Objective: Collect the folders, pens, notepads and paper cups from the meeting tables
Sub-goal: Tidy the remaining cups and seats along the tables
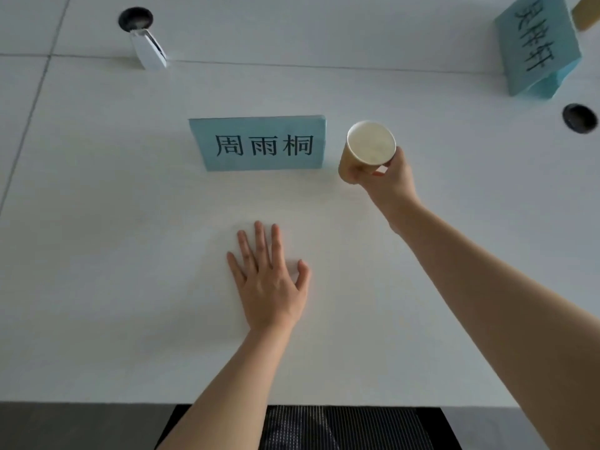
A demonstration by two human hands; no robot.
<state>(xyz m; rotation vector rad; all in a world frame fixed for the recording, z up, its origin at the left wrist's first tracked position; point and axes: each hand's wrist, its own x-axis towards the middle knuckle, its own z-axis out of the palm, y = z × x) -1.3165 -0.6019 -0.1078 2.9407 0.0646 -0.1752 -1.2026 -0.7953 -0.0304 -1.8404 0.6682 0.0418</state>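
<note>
A tan paper cup (pixel 370 144) with a white inside sits tilted toward me, just right of a blue name card. My right hand (pixel 388 180) grips the cup from its near right side, fingers curled round the wall. My left hand (pixel 271 280) lies flat on the white table (pixel 113 238), fingers straight and spread, nearer to me and left of the cup. No folder, pen or notepad shows.
A blue name card (pixel 259 144) stands mid-table. Another blue name card (pixel 537 47) stands at the far right, with a tan object (pixel 586 11) behind it. Two round cable holes (pixel 135 18) (pixel 579 117) pierce the tabletop; a white folded item (pixel 150 48) stands near the left hole. A dark chair (pixel 341 427) is below the table's near edge.
</note>
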